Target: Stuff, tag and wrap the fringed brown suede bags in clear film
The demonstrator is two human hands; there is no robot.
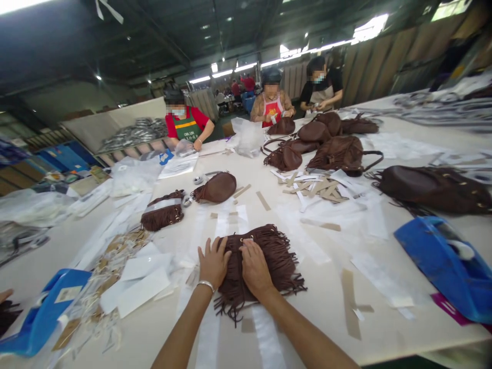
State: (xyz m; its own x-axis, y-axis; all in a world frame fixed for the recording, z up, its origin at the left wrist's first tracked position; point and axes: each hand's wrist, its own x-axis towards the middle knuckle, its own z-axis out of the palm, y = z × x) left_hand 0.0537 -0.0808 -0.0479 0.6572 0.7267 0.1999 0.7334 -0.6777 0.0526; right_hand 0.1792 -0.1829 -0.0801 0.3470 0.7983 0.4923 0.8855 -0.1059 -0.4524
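A dark brown fringed bag (279,259) lies flat on the pale table in front of me, its strands hanging out at the right and at the bottom. My left hand (213,262), with a bracelet at the wrist, rests at the bag's left edge with its fingers spread. On the middle of the bag, my right hand (255,269) has its fingers curled together at the edge with small metal eyelets, gripping there. Its fingertips partly cover one eyelet. Strips of white paper (267,335) lie under the bag.
Blue tape dispensers stand at right (442,266) and left (54,307). Beyond are a wrapped fringed bag (163,210), a round brown bag (217,187), several brown bags (338,154) and paper scraps (326,187). White cards (142,277) and tags lie left. Co-workers stand across the table.
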